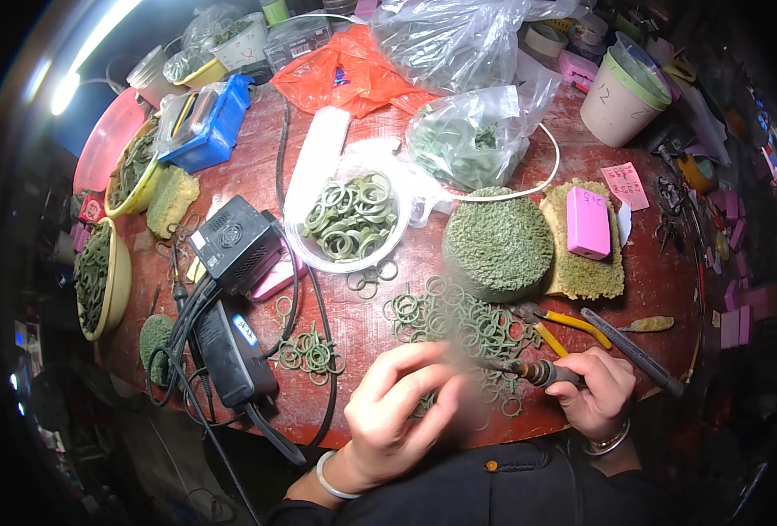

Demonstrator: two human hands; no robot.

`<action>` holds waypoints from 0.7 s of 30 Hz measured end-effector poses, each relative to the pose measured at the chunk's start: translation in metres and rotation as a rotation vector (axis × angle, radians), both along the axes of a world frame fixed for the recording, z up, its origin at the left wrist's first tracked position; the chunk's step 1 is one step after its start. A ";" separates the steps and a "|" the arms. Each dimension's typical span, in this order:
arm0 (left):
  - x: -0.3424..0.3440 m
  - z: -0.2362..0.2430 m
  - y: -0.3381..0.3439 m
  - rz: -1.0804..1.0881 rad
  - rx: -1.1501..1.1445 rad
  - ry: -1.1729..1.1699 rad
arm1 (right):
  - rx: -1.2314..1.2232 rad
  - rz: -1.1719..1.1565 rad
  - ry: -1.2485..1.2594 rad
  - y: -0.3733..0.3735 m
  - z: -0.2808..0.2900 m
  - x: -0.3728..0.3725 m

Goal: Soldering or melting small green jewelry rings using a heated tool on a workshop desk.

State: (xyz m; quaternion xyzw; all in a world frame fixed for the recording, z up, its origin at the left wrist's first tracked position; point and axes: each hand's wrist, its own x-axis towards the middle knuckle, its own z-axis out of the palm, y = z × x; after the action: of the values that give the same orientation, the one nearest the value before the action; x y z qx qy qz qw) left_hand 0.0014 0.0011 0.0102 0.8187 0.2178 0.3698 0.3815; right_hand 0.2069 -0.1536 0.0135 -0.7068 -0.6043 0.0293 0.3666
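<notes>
My right hand (594, 394) grips a handheld tool like a soldering iron (548, 373), its metal tip pointing left toward my left hand (401, 412). My left hand's fingers are curled near that tip; a pale haze hides what they hold, if anything. Green rings (467, 324) lie heaped around both hands, with a smaller pile (309, 355) to the left. A round pad (493, 245) coated in green stands behind them. Yellow-handled pliers (581, 326) and a dark bar-shaped tool (634, 351) lie beside my right hand.
Black power units (235, 351) and cables occupy the left of the red table (371, 316), beside yellow bowls (112, 298). A tub of rings (344, 228), bags (467, 140), a pink block (587, 223) on a sponge and a white bucket (625, 96) stand farther back.
</notes>
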 end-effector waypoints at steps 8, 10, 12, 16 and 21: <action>-0.001 0.000 -0.001 0.001 0.008 0.008 | 0.003 0.014 -0.008 0.001 -0.002 0.000; -0.001 0.000 -0.001 0.002 -0.001 0.007 | 0.002 0.013 -0.006 0.001 -0.001 0.000; -0.001 -0.001 -0.001 0.001 0.000 0.008 | 0.001 0.012 -0.004 0.002 -0.001 0.000; -0.001 -0.001 -0.001 0.002 0.003 0.011 | -0.002 0.011 -0.007 0.003 0.001 -0.001; -0.002 -0.002 -0.001 0.000 0.009 0.010 | 0.000 0.013 -0.009 0.002 0.000 -0.001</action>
State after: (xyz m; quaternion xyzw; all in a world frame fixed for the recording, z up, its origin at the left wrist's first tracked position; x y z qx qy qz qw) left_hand -0.0002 0.0001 0.0077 0.8223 0.2179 0.3664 0.3769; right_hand 0.2060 -0.1518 0.0131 -0.7030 -0.6106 0.0287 0.3636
